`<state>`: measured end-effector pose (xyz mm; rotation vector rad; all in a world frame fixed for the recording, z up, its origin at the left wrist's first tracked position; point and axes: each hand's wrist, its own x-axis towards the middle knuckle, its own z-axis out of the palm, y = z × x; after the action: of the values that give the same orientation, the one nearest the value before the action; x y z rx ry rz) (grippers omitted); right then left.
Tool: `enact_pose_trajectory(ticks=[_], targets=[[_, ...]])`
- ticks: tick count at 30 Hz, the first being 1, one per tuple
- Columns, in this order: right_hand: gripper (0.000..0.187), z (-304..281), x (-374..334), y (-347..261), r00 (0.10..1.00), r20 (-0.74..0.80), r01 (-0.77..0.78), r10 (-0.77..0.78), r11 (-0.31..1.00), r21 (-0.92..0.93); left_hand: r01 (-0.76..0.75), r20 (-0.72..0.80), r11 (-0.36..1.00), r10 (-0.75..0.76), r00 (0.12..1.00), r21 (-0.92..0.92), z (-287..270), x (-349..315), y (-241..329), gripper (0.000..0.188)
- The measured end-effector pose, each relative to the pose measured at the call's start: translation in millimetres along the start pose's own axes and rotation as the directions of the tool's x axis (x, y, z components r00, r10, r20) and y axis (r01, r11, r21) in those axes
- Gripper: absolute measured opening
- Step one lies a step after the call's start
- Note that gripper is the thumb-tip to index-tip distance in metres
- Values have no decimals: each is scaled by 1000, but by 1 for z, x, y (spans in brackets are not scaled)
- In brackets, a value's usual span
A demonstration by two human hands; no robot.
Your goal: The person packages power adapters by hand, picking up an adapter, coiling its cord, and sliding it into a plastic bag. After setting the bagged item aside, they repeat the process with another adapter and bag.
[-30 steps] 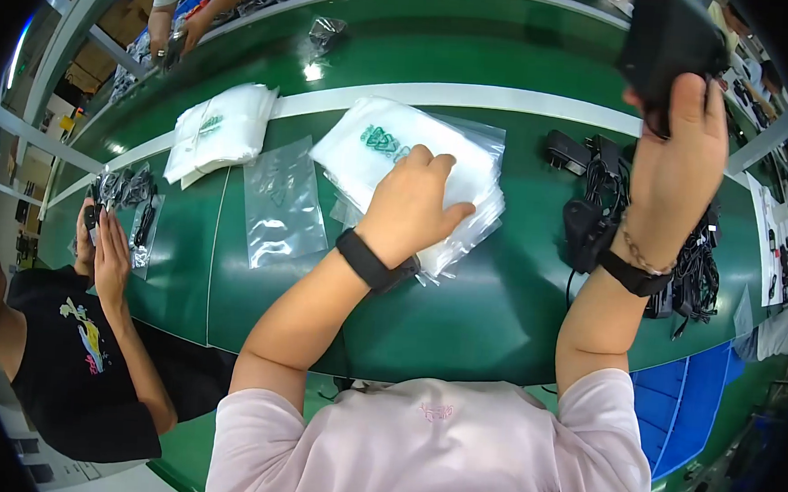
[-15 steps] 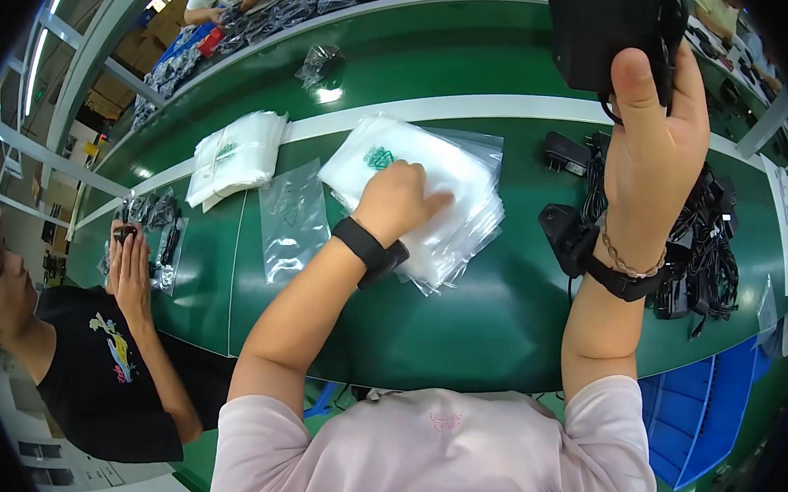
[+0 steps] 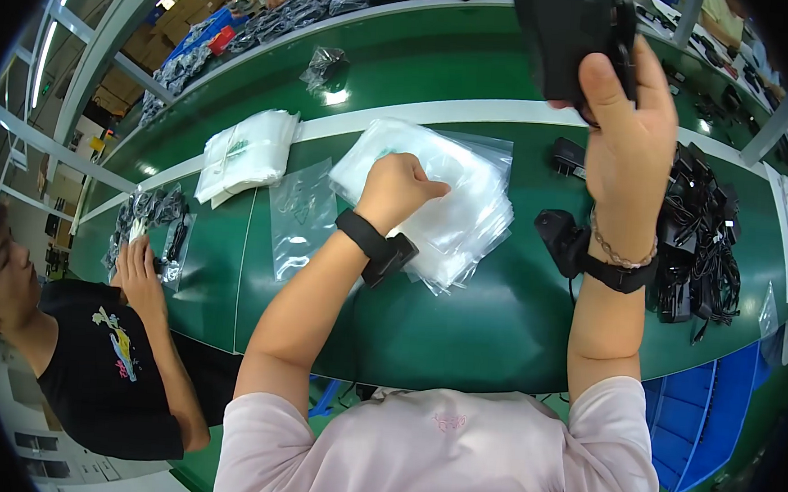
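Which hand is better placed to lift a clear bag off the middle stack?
Probably the left hand: it is right at the stack, fingers curled over it, holding nothing bulky. The right hand is raised well away from the stack and occupied with a black device.

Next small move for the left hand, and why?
I'd probably have the left hand pinch and separate just the top bag from the clear plastic bag stack. It's already at the stack with fingers curled, the right hand is occupied holding up a black box-shaped device, and the thin bags overlap, so several might come away together.
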<state>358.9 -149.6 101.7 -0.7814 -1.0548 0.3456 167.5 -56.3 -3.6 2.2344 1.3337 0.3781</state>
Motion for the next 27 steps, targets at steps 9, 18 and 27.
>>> enact_pose_trajectory(ticks=[9, 18, 27], targets=[[32, 25, -47, 68, 540, 241, -838, 807, 487, 247, -13, -121, 915, -39, 992, -403, 15, -11, -2, 28], [34, 30, -61, 90, 420, 272, -874, 866, 305, 378, -132, -113, 777, 78, 990, -615, 27, -11, -20, 27], [34, 30, -73, 102, 409, 284, -867, 867, 273, 417, -76, -45, 493, 74, 996, -867, 23, -8, -28, 26]])
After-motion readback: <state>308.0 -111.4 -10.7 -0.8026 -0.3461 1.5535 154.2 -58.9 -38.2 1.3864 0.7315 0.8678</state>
